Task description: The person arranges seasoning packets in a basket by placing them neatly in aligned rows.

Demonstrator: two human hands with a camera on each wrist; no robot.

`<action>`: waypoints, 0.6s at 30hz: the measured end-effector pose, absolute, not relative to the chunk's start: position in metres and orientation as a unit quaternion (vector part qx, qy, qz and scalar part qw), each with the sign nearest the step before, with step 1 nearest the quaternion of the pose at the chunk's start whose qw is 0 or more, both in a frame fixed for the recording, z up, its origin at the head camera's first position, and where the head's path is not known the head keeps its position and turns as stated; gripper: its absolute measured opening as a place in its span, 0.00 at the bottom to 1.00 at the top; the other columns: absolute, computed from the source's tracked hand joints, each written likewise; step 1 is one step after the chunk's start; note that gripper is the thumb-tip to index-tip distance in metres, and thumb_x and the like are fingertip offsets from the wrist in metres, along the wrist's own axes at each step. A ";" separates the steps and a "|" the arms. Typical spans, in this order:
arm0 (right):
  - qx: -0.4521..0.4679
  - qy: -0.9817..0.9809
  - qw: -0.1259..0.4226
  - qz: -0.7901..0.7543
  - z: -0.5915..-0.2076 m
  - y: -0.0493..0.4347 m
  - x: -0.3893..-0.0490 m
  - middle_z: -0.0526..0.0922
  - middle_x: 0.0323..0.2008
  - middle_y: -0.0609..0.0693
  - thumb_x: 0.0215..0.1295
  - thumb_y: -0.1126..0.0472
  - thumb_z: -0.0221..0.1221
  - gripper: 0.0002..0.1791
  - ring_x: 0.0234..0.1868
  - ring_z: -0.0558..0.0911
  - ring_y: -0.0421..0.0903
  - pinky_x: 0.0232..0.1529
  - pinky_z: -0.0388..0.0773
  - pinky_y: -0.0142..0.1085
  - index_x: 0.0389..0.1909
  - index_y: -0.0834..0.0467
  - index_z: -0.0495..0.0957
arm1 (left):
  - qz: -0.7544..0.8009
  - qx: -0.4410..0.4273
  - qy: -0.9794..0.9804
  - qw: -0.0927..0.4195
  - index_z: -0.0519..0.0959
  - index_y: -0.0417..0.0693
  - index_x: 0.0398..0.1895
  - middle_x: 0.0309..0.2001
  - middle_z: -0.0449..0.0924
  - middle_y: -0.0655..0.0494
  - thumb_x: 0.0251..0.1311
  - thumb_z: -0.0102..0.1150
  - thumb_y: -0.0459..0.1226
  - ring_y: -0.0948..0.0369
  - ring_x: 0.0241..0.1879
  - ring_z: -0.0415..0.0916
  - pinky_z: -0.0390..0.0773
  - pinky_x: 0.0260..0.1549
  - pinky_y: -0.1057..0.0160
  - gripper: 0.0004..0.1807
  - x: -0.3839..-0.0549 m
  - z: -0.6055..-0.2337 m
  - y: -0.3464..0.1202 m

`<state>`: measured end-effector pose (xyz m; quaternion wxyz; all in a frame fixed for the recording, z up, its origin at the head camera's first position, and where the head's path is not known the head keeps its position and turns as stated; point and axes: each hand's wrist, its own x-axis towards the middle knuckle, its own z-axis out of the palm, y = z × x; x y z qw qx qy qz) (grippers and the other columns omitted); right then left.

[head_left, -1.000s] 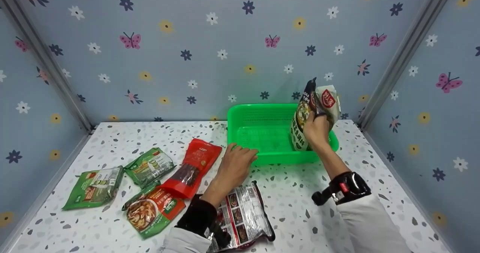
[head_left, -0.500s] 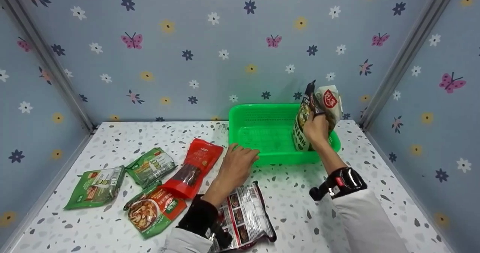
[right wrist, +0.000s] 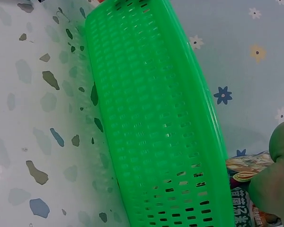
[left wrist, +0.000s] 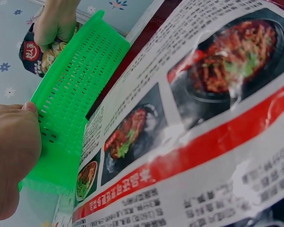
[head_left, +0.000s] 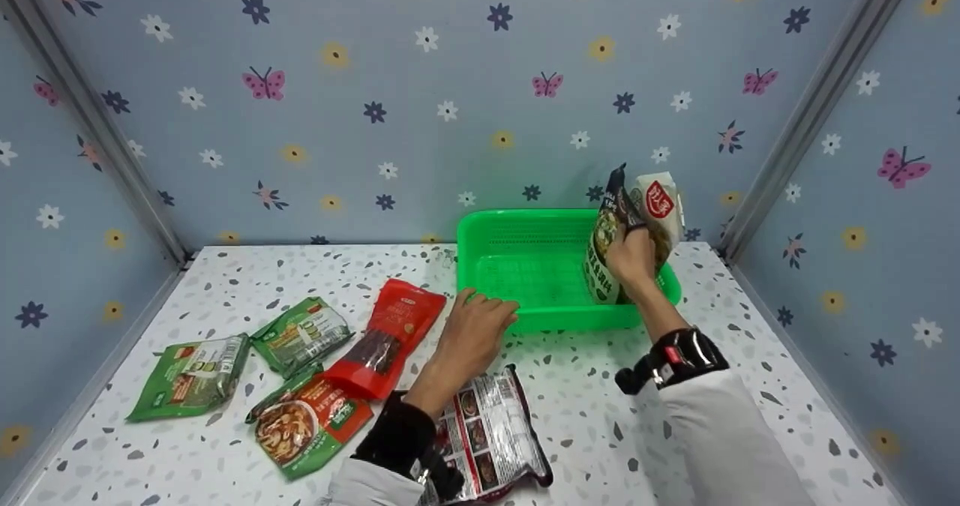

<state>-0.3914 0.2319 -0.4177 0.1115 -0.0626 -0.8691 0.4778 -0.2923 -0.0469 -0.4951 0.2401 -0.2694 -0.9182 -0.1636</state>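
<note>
In the head view my right hand (head_left: 632, 257) grips a black-and-white food packet (head_left: 604, 247) by its dark folded edge. The packet stands upright inside the right end of a green plastic basket (head_left: 570, 318). Close against it, behind the hand, is a white-topped packet (head_left: 660, 205) with a red logo; whether it is also held cannot be told. My left hand (head_left: 472, 330) holds the basket's near left corner, fingers bent over the rim. In the left wrist view its thumb side (left wrist: 31, 108) meets the rim.
Left on the speckled table (head_left: 592, 416) lie a red packet (head_left: 390, 333), a green-and-orange packet (head_left: 311, 423) and two green packets, one farther back (head_left: 304, 333) and one far left (head_left: 191, 377). A silver-backed packet (head_left: 491, 431) lies under the left forearm. Patterned walls (head_left: 420, 116) enclose the table.
The right wrist has lowered and shifted slightly left, and the black packet's top has sunk a little. The left hand, the basket and the packets on the table stay put.
</note>
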 end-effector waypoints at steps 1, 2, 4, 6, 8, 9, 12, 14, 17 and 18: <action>-0.061 -0.870 0.108 0.478 -0.418 0.232 -0.392 0.78 0.70 0.72 0.95 0.53 0.35 0.32 0.41 0.78 0.57 0.49 0.75 0.49 0.90 0.64 0.55 | -0.164 -0.268 -0.919 0.237 0.89 0.51 0.59 0.51 0.96 0.51 0.85 0.57 0.44 0.50 0.52 0.90 0.78 0.75 0.40 0.14 -0.292 -0.495 -0.047; -0.061 -0.871 0.109 0.475 -0.418 0.232 -0.393 0.78 0.73 0.71 0.95 0.53 0.35 0.32 0.40 0.77 0.54 0.48 0.74 0.47 0.90 0.64 0.54 | -0.166 -0.268 -0.920 0.234 0.89 0.51 0.59 0.51 0.96 0.51 0.85 0.58 0.44 0.49 0.53 0.90 0.78 0.75 0.40 0.14 -0.291 -0.494 -0.047; -0.062 -0.873 0.110 0.471 -0.417 0.232 -0.395 0.77 0.74 0.71 0.96 0.54 0.35 0.32 0.38 0.75 0.52 0.46 0.74 0.46 0.90 0.63 0.54 | -0.168 -0.268 -0.921 0.226 0.88 0.51 0.60 0.52 0.96 0.51 0.86 0.57 0.45 0.49 0.54 0.90 0.77 0.76 0.40 0.15 -0.291 -0.493 -0.047; -0.061 -0.874 0.110 0.470 -0.416 0.232 -0.397 0.75 0.78 0.70 0.96 0.54 0.35 0.32 0.42 0.78 0.55 0.49 0.75 0.48 0.90 0.64 0.54 | -0.170 -0.268 -0.923 0.218 0.88 0.51 0.61 0.53 0.95 0.50 0.86 0.56 0.45 0.49 0.54 0.90 0.76 0.77 0.40 0.16 -0.291 -0.492 -0.046; -0.061 -0.876 0.106 0.467 -0.414 0.232 -0.398 0.73 0.80 0.70 0.96 0.55 0.35 0.32 0.49 0.80 0.59 0.53 0.76 0.50 0.90 0.65 0.54 | -0.172 -0.269 -0.924 0.213 0.88 0.51 0.62 0.53 0.95 0.50 0.86 0.55 0.46 0.48 0.55 0.90 0.76 0.78 0.39 0.16 -0.291 -0.491 -0.046; -0.061 -0.878 0.104 0.464 -0.413 0.232 -0.398 0.74 0.79 0.71 0.95 0.55 0.36 0.32 0.53 0.81 0.61 0.54 0.76 0.51 0.89 0.66 0.55 | -0.171 -0.268 -0.924 0.212 0.88 0.51 0.62 0.53 0.95 0.50 0.86 0.55 0.46 0.49 0.55 0.90 0.76 0.78 0.40 0.16 -0.291 -0.491 -0.046; -0.062 -0.879 0.092 0.463 -0.411 0.231 -0.399 0.79 0.70 0.71 0.95 0.54 0.37 0.31 0.54 0.81 0.61 0.54 0.76 0.50 0.87 0.67 0.58 | -0.170 -0.267 -0.925 0.212 0.88 0.51 0.62 0.53 0.95 0.51 0.86 0.56 0.45 0.49 0.55 0.90 0.76 0.78 0.39 0.16 -0.290 -0.491 -0.047; -0.061 -0.879 0.082 0.465 -0.411 0.231 -0.400 0.80 0.57 0.68 0.95 0.53 0.39 0.30 0.47 0.79 0.57 0.49 0.76 0.48 0.84 0.68 0.63 | -0.173 -0.266 -0.925 0.211 0.88 0.51 0.62 0.53 0.95 0.51 0.86 0.56 0.45 0.49 0.54 0.90 0.75 0.78 0.39 0.16 -0.290 -0.491 -0.047; -0.055 -0.879 0.068 0.469 -0.411 0.233 -0.400 0.74 0.40 0.58 0.95 0.52 0.40 0.27 0.36 0.73 0.51 0.41 0.73 0.44 0.76 0.68 0.69 | -0.176 -0.265 -0.925 0.209 0.88 0.52 0.63 0.54 0.95 0.51 0.86 0.55 0.46 0.49 0.55 0.90 0.74 0.79 0.39 0.17 -0.290 -0.492 -0.048; -0.056 -0.879 0.066 0.468 -0.411 0.233 -0.400 0.72 0.38 0.55 0.94 0.52 0.41 0.25 0.33 0.72 0.49 0.40 0.72 0.43 0.71 0.68 0.72 | -0.175 -0.265 -0.925 0.210 0.88 0.52 0.63 0.54 0.95 0.51 0.87 0.55 0.46 0.49 0.55 0.90 0.75 0.79 0.40 0.17 -0.290 -0.493 -0.048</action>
